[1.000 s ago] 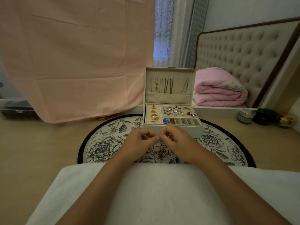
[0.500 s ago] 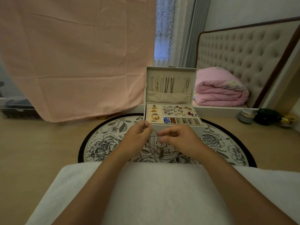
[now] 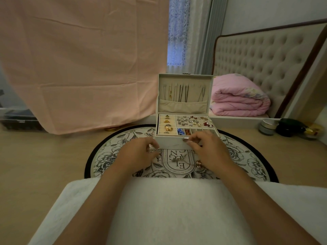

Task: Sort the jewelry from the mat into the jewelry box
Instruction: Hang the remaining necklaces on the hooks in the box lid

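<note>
"While the left hand [image 3: 139,153] and right hand [image 3: 208,149] each pinch an end of that thin chain [image 3: 170,146], strung just above the mat [image 3: 109,156] in front of the box [image 3: 166,139], which step is this?"

"Straightening it for stowing, I'd judge. A small pendant [image 3: 174,160] seems to dangle on its slack loop."

"Next?"

"Lift it to the fabric-lined lid [image 3: 184,105], where other fine chains hang. Limp metal tangles easily."

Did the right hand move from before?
Yes. The right hand, pinching a thin chain, went rightward and farther out, from below the middle of the jewelry box to its front right.
</note>
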Motion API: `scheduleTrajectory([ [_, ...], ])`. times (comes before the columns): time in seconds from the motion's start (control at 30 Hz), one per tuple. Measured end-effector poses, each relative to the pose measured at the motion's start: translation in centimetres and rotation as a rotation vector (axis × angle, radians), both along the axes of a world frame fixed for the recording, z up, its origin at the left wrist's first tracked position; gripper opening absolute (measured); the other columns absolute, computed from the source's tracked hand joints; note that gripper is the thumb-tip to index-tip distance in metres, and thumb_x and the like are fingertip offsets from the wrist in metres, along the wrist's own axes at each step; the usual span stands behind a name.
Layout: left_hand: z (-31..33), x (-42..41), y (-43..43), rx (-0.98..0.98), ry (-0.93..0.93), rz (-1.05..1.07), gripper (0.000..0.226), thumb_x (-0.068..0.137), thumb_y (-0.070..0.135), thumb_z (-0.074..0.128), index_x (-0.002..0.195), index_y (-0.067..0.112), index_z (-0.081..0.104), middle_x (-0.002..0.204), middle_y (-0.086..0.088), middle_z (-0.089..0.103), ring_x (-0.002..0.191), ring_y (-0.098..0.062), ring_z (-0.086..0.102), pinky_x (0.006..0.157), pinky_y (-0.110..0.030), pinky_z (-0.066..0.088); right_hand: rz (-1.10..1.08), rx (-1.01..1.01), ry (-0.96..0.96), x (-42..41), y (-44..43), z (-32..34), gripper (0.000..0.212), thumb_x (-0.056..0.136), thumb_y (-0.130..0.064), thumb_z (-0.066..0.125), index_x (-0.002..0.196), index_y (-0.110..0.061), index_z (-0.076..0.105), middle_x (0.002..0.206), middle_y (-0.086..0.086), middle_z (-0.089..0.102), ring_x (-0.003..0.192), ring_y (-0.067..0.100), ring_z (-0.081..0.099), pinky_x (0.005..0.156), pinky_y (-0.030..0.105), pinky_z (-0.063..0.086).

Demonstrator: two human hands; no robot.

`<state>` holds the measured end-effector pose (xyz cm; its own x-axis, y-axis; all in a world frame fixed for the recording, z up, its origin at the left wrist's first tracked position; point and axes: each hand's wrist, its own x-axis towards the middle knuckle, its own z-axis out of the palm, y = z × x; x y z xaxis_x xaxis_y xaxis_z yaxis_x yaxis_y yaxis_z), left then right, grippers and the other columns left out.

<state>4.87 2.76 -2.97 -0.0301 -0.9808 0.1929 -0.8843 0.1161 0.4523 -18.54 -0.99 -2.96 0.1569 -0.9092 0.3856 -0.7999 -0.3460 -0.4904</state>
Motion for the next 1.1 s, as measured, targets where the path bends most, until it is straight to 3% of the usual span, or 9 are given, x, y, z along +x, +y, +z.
scheduleTrajectory([
  [0.07, -0.3, 0.2, -0.2, -0.052, -0.009, 0.072, 0.03, 0.1, 0.046, 0.046, 0.082, 0.028, 0.063, 0.064, 0.01, 0.058, 0.058, -0.006, 0.051, 0.058, -0.026, 0.04, -0.034, 0.036, 0.088, -0.1, 0.2, 0.0, 0.024, 0.092, -0.055, 0.06, 0.096, -0.035, 0.072, 0.088, -0.017, 0.062, 0.082, 0.006, 0.057, 0.061, 0.025, 0.04],
  [0.17, 0.0, 0.0, -0.1, 0.155, 0.659, 0.076, 0.061, 0.104, 0.051, 0.028, 0.061, 0.014, 0.05, 0.053, -0.002, 0.063, 0.038, -0.013, 0.042, 0.049, -0.025, 0.035, -0.041, 0.1, 0.189, -0.2, 0.4, 0.0, 0.044, 0.083, -0.074, 0.056, 0.084, -0.033, 0.073, 0.075, -0.012, 0.065, 0.075, 0.008, 0.06, 0.061, 0.025, 0.044],
  [0.27, 0.2, 0.5, 0.1, 0.27, 1.031, 0.104, 0.076, 0.101, 0.062, 0.015, 0.066, 0.008, 0.056, 0.074, -0.015, 0.073, 0.033, -0.015, 0.03, 0.036, -0.018, 0.021, 0.018, 0.229, 0.103, -0.7, 0.5, 0.1, 0.035, 0.076, -0.07, 0.07, 0.084, -0.036, 0.073, 0.086, -0.017, 0.068, 0.085, 0.003, 0.06, 0.068, 0.026, 0.047],
  [0.4, 0.0, 1.8, -0.4, 0.22, 1.198, 0.154, 0.084, 0.101, 0.063, 0.011, 0.094, 0.004, 0.071, 0.084, -0.016, 0.075, 0.032, -0.011, 0.02, 0.035, -0.017, 0.015, 0.023, 0.227, 0.075, -1.5, -0.1, -0.3, 0.01, 0.086, -0.049, 0.071, 0.087, -0.04, 0.075, 0.088, -0.017, 0.07, 0.085, 0.006, 0.063, 0.079, 0.033, 0.054],
  [0.5, -0.2, 2.2, -0.6, 0.191, 1.164, 0.291, 0.081, 0.101, 0.062, 0.013, 0.094, 0.006, 0.071, 0.056, -0.007, 0.06, 0.032, -0.01, 0.023, 0.036, -0.017, 0.017, -0.025, 0.242, 0.025, -1.7, -0.3, -0.3, 0.017, 0.094, -0.048, 0.062, 0.088, -0.039, 0.075, 0.083, -0.014, 0.07, 0.08, 0.009, 0.063, 0.076, 0.031, 0.054],
  [0.6, -0.2, 2.4, -0.8, 0.165, 1.142, 0.413, 0.063, 0.106, 0.043, 0.019, 0.099, 0.007, 0.069, 0.057, -0.006, 0.057, 0.035, -0.012, 0.028, 0.041, -0.021, 0.022, -0.117, 0.294, 0.202, -2.0, -0.6, -0.4, 0.02, 0.091, -0.041, 0.061, 0.077, -0.03, 0.07, 0.078, -0.01, 0.067, 0.08, 0.014, 0.062, 0.072, 0.029, 0.052],
  [0.8, -2.0, 3.1, -1.4, 0.077, 0.491, 0.534, 0.026, 0.091, 0.014, 0.046, 0.114, 0.018, 0.058, 0.089, -0.002, 0.07, 0.081, -0.023, 0.064, 0.082, -0.041, 0.054, -0.141, 0.293, 0.34, -1.5, -0.3, -0.5, 0.005, 0.086, -0.032, 0.059, 0.085, -0.034, 0.063, 0.088, -0.012, 0.063, 0.087, 0.014, 0.057, 0.073, 0.029, 0.046],
  [1.0, -0.9, 1.6, -0.6, 0.039, -0.267, 0.45, 0.032, 0.087, 0.021, 0.052, 0.115, 0.031, 0.064, 0.122, -0.002, 0.06, 0.117, -0.027, 0.052, 0.101, -0.045, 0.038, 0.042, 0.118, 0.383, -0.4, 0.3, -0.9, 0.024, 0.084, -0.022, 0.059, 0.1, -0.034, 0.074, 0.104, -0.011, 0.067, 0.103, 0.015, 0.057, 0.09, 0.032, 0.049],
  [1.1, -1.1, 0.4, -0.6, -0.083, -0.171, 0.096, 0.029, 0.09, 0.02, 0.06, 0.109, 0.039, 0.07, 0.116, 0.009, 0.063, 0.11, -0.014, 0.054, 0.1, -0.037, 0.044, 0.205, 0.098, 0.355, 0.4, 0.5, -1.3, 0.025, 0.088, -0.029, 0.059, 0.107, -0.037, 0.073, 0.107, -0.014, 0.062, 0.105, 0.011, 0.05, 0.094, 0.033, 0.044],
])
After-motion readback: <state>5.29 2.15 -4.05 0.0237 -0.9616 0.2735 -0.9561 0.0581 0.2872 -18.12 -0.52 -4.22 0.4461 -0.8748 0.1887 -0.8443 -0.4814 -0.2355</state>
